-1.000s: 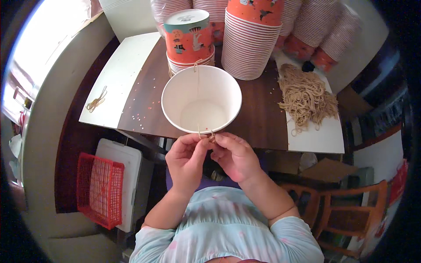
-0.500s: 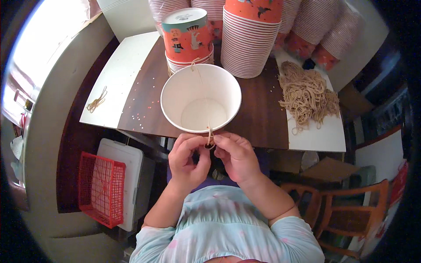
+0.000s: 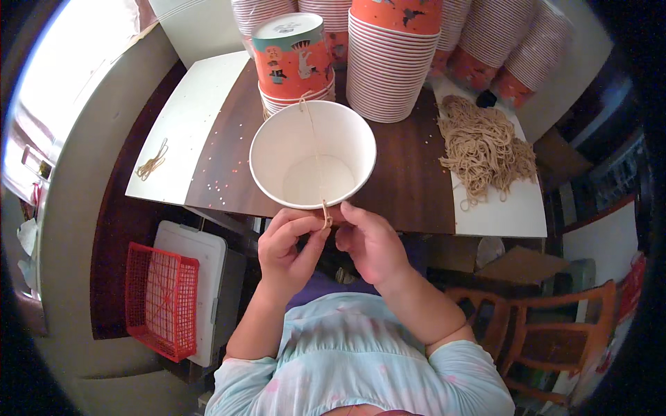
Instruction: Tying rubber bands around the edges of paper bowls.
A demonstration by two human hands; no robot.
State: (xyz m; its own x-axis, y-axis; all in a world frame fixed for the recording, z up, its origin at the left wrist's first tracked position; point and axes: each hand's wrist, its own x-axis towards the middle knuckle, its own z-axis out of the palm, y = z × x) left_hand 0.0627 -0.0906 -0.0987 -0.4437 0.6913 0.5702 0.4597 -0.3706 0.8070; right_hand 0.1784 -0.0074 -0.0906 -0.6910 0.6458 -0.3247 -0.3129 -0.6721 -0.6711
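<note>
In the head view, the left hand [image 3: 288,246] and right hand [image 3: 371,243] are pinching a tan string handle [image 3: 325,215] together at the near rim of a white paper bucket [image 3: 312,154], which is sitting on the dark wooden table [image 3: 409,173]. Stacked orange paper cups [image 3: 392,59] are standing behind it; a pile of tan strings [image 3: 482,149] is lying to the right.

We see our own torso at the lower edge: pale mint-blue top, soft fabric with faint pink blotchy print, gathered folds at the chest. Short sleeves end above the elbows. Forearms bare, left hand [image 3: 288,246] and right hand [image 3: 374,243] bare too; no rings, watch or gloves visible.
</note>
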